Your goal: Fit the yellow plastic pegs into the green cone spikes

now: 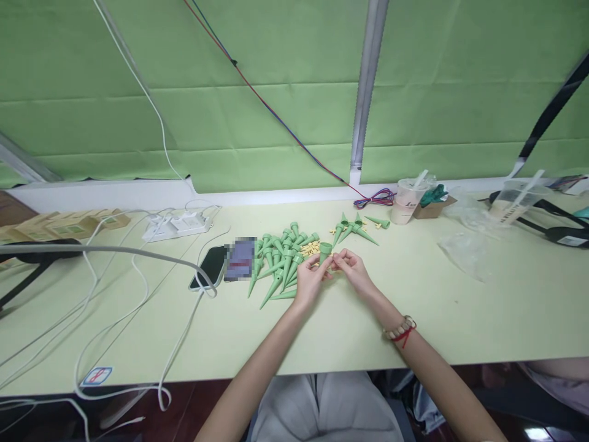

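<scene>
My left hand is closed around a green plastic spike, its wide capped end up. Fingertips of my right hand are pinched together right beside that spike, touching or nearly touching it. Whatever they hold is too small to make out. Left of my hands lies a heap of similar green spikes. Small yellow pieces are piled between the heap and my left hand. Farther back, several green spikes with yellow pieces fitted form a separate group.
Two phones, one dark-screened, lie left of the heap. White cables run from a power strip across the table's left side. Drink cups, a small cardboard box and plastic bags are on the right.
</scene>
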A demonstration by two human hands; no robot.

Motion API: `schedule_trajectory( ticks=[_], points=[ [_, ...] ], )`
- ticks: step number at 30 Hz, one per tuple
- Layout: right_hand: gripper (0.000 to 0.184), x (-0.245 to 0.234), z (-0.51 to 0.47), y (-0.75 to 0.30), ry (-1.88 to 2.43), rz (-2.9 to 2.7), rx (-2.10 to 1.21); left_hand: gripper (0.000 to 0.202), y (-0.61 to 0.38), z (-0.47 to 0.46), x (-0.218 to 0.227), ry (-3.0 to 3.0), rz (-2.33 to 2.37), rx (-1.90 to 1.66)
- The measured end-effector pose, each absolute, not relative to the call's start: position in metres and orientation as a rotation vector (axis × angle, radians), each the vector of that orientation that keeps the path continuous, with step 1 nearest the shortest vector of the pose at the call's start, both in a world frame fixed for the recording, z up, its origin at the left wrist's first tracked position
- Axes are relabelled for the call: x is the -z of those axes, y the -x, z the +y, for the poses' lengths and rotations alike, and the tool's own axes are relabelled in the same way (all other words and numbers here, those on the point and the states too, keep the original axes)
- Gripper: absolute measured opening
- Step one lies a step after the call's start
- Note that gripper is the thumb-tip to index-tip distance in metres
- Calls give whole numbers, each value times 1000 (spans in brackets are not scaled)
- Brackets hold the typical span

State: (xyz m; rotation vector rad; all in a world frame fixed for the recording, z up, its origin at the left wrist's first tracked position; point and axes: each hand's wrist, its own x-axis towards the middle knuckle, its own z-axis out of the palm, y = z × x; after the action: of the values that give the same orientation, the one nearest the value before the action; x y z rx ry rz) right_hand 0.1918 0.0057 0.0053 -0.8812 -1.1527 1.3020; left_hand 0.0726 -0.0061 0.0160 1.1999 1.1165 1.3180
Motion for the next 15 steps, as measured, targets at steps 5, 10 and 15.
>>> schedule_trajectory(
  ticks=[5,10,15],
  points=[
    [36,-5,6,-191,876,-1232,-1207,29,-73,-5,-20,-1161,1056,-1353],
    [37,-6,5,-191,862,-1269,-1182,30,-74,-8,-23,-1118,1044,-1305],
    [36,-6,5,-191,850,-1303,-1158,33,-72,-8,-21,-1136,1045,-1271]
  ],
)
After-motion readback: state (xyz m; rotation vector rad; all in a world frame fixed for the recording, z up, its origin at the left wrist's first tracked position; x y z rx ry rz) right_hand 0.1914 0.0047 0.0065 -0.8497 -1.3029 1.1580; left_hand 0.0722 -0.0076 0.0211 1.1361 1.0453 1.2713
